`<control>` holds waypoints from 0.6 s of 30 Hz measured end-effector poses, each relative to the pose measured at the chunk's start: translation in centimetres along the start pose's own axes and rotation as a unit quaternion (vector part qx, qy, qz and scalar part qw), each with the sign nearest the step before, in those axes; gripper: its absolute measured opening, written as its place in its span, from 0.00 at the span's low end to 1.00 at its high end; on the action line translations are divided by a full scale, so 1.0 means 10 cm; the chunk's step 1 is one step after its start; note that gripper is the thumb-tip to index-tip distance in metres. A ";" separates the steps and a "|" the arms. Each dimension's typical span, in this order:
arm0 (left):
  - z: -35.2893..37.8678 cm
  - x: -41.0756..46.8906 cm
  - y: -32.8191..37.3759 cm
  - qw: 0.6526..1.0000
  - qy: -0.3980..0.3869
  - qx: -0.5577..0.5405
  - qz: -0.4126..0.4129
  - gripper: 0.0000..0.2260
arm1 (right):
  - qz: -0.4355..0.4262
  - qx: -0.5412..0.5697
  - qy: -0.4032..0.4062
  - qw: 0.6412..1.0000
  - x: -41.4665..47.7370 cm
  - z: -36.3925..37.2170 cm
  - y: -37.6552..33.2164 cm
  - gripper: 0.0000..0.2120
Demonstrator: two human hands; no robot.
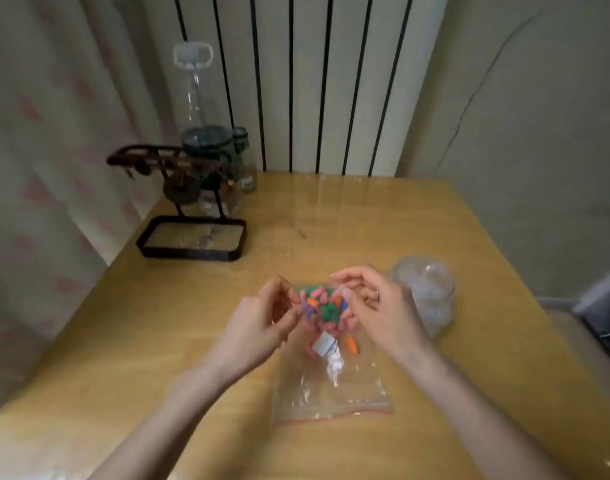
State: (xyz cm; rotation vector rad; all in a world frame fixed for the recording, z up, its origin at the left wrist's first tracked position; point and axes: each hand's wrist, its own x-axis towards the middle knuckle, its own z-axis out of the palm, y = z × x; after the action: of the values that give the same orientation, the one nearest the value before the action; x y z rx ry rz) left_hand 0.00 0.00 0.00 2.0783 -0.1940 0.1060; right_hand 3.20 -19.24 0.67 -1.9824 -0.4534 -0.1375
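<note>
A clear zip bag [331, 393] with a red seal strip lies on the wooden table [158, 341], its seal end nearest me. Its far end holds several small coloured pieces [322, 308] in pink, green, orange and purple, plus a small white packet [324, 345]. One orange piece [352, 345] sits apart inside the bag. My left hand [258, 323] pinches the bag's far left part with curled fingers. My right hand [376, 306] pinches the far right part, thumb and fingers bent over the pieces.
A clear round plastic container [426, 296] lies just right of my right hand. At the back left stand a dark metal stand with a tray base [192, 237], a glass jar with a dark lid [210, 150] and a tall clear bottle [194, 81]. A radiator [314, 81] is behind the table.
</note>
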 end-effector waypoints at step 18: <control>0.63 -0.55 -0.45 0.906 -0.055 0.376 0.188 0.07 | -0.214 -0.229 0.221 0.924 -0.89 0.43 0.63 0.06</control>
State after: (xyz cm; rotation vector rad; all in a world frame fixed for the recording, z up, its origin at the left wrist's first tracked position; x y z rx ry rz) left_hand -4.64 -2.73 -7.84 2.7928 -0.7185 0.3438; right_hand -3.05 -20.09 -9.17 -2.1824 -0.5855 -1.0263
